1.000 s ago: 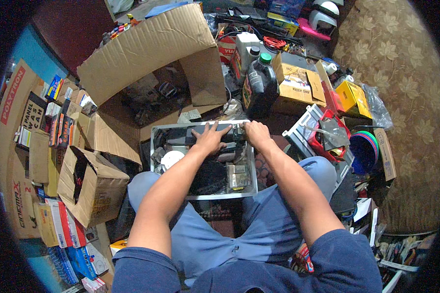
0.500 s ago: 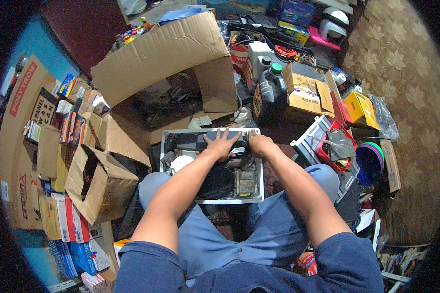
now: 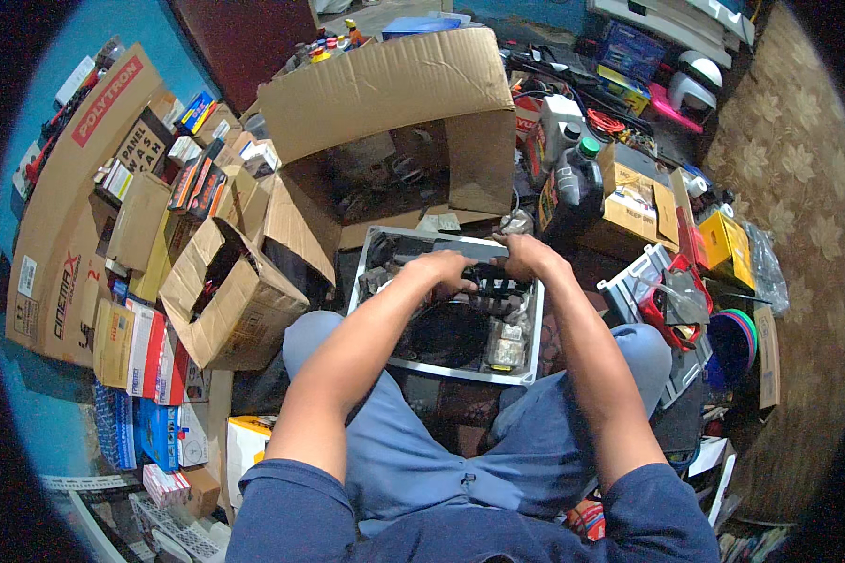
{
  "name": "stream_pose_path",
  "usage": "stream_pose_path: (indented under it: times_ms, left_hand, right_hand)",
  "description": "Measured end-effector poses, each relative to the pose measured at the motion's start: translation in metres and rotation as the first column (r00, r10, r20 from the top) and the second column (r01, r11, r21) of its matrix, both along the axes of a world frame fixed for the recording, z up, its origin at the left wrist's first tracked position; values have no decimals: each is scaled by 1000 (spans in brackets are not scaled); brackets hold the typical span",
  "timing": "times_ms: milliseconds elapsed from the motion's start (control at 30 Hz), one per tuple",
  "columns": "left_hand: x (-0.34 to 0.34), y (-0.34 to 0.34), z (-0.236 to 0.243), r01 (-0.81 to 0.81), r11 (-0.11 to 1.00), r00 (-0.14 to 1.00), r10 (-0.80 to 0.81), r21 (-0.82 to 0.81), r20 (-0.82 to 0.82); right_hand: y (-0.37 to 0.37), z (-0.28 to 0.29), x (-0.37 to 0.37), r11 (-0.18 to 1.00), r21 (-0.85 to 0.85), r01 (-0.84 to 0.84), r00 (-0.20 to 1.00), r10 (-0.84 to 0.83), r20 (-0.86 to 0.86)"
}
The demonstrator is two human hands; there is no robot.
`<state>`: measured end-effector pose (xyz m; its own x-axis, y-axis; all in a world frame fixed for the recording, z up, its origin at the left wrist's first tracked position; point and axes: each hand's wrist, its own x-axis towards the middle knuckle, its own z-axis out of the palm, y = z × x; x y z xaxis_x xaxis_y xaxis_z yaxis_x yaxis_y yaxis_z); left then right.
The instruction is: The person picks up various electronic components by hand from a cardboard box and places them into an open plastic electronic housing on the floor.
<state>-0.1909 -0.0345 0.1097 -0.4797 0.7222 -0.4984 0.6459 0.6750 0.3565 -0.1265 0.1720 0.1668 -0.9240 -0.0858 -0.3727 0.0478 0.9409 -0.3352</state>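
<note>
A shallow crate with a white rim (image 3: 351,298) sits between my knees, holding dark mechanical parts. Both hands are inside its far half. My left hand (image 3: 444,269) bends its fingers over a black part (image 3: 486,272) that has some shiny pieces along it. At the far right corner my right hand (image 3: 531,256) is closed, its fingers curled downward; what they grip is hidden under the hand. A dark grey oblong piece (image 3: 477,251) lies along the far rim between the hands. Nearer me in the crate are a black rounded part (image 3: 446,330) and a boxy metallic part (image 3: 506,347).
A large open cardboard box (image 3: 385,89) stands just beyond the crate, a smaller open carton (image 3: 230,298) at its left. Dark bottles (image 3: 573,192) and a brown carton (image 3: 640,202) are at the far right. A grey plastic rack (image 3: 634,281) leans by my right knee. Small boxes pile up left.
My left hand was spread flat over the parts; its fingers are now bent around the black part. My right hand remains at the far right corner. The whole view has shifted rightward.
</note>
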Motion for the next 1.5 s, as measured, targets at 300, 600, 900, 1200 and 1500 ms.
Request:
stream_pose_path:
  times_ms: [300,600,900,1200,1500]
  left_hand:
    - [-61,-81,65,-180,981,982,175,76,73]
    - [-102,-101,7,-382,909,915,397,168,-65]
    - [-102,-57,13,-369,924,924,376,99,-65]
    - [-97,-35,47,-612,790,790,613,23,-33]
    - [-90,-41,57,-707,687,693,720,166,-29]
  right_hand:
    - [7,38,-81,939,237,-247,969,234,81]
    - [-38,-13,-146,787,477,-392,906,421,50]
    - [-61,-51,-223,824,488,-287,910,393,-128]
    - [-48,-56,-189,725,520,-451,813,575,-97]
    - [10,-16,-92,576,563,-592,549,800,-242]
